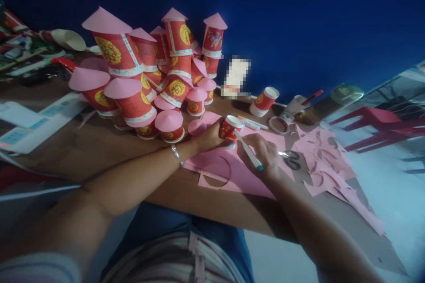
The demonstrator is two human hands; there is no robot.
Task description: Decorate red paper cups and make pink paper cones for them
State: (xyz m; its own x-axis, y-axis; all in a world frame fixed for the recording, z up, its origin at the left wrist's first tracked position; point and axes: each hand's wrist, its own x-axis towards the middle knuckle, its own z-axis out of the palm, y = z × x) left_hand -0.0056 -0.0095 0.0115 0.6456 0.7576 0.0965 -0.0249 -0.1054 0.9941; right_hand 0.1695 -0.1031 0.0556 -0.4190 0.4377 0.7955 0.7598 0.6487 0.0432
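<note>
My left hand (211, 136) is closed around a small red paper cup (229, 130), which it holds tilted above pink paper. In my right hand (262, 152) is a white marker pen (247, 148) with a green end, its other end close to the cup's side; I cannot tell whether it touches. Pink paper (239, 172) with a round cut-out lies under both hands. Just right of my right hand are scissors (292, 159), lying on the paper.
Stacked red cups with pink cone tops (133, 101) stand at the left. Behind my hands are another red cup (264, 101), a tape roll (279, 124) and a pen holder (295, 105). Pink scraps (327, 163) cover the right side. A red stool (381, 119) stands beyond the table.
</note>
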